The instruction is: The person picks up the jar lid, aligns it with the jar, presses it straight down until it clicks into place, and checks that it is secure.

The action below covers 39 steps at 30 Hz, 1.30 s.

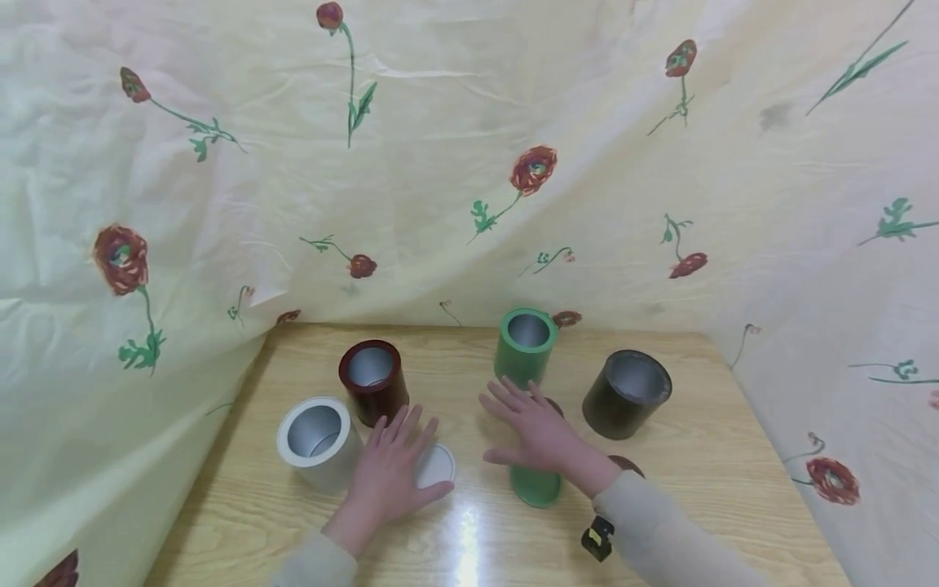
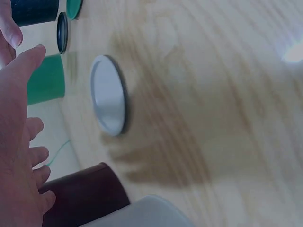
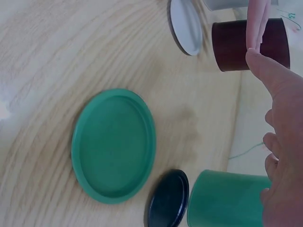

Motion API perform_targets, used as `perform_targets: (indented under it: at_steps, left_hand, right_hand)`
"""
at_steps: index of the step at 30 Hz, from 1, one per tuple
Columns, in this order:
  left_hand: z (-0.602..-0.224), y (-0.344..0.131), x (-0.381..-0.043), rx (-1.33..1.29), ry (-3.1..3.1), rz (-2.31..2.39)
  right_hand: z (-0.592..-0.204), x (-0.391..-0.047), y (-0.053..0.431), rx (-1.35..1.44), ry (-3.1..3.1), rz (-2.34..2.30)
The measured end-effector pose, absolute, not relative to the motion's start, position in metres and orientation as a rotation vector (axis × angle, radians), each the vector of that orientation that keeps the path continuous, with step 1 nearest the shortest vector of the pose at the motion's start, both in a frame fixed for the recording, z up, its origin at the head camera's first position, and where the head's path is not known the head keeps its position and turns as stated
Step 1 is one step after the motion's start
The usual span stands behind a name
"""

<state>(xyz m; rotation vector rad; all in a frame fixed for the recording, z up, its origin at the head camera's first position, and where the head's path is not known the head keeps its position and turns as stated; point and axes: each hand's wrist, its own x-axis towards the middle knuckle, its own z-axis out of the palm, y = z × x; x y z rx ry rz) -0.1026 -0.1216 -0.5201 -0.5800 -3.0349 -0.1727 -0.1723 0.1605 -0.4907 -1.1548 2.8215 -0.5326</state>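
Observation:
My left hand [image 1: 389, 473] hovers with fingers spread over the table, beside a white round lid [image 2: 108, 94]. Left of that hand stands an open white canister [image 1: 330, 465], and a dark red canister [image 1: 381, 399] is just past its fingertips. My right hand [image 1: 541, 432], fingers extended, is held above a green lid [image 3: 113, 146] and a dark lid [image 3: 168, 201], partly covering both in the head view. Beyond its fingertips is an open green canister [image 1: 521, 363]. Both hands hold nothing.
An open black canister [image 1: 623, 399] stands to the right of the right hand. Another dark lid [image 1: 626, 465] shows partly behind the right wrist. A small black and yellow object [image 1: 597, 538] is by the right sleeve. Flowered cloth [image 1: 440, 179] hangs around the wooden table [image 1: 719, 456].

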Motion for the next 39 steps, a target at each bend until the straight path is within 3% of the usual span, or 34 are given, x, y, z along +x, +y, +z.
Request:
perform_targets:
  at_steps: [16,39]
  left_hand:
    - [-0.562,-0.118,-0.085,-0.282,-3.079,-0.484]
    - [-0.576,-0.113,-0.079,-0.124,-3.086,-0.522]
  right_hand:
    - [-0.513,-0.172,0.142,-1.161,2.728,-0.481]
    - [-0.546,-0.171,0.128,-1.180,2.700,-0.325]
